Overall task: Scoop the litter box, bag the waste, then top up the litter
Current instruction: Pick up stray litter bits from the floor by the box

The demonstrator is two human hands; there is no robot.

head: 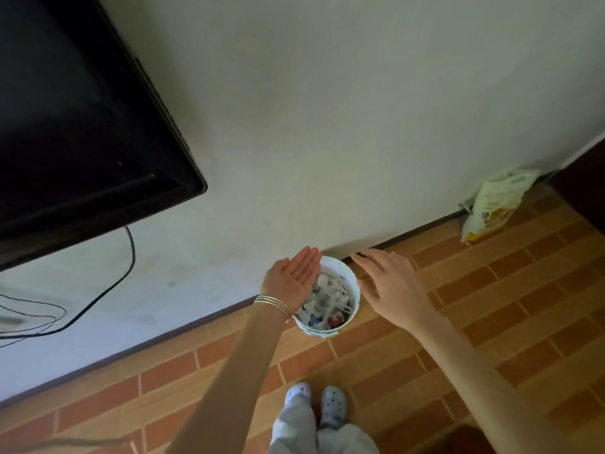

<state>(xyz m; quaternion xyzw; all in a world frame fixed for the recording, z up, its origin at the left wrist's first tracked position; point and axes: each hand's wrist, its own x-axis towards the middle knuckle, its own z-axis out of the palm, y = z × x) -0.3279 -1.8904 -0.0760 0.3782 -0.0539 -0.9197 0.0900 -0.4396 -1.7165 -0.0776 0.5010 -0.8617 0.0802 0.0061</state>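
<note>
Two bare hands reach over a white bucket in the head view. The bucket stands upright at the floor's far edge, touching the wall's dark skirting, its open mouth facing up and filled with crumpled scraps. The left hand lies palm up above the bucket's left rim, fingers straight and together, holding nothing; thin bangles circle its wrist. The right hand hovers palm down just right of the rim, fingers spread and empty. The floor is brick-patterned tile below a plain pale wall. A pale yellow bag leans against the wall far right. A black screen hangs upper left, a cable trailing beneath. Pale clogs show at the bottom.
</note>
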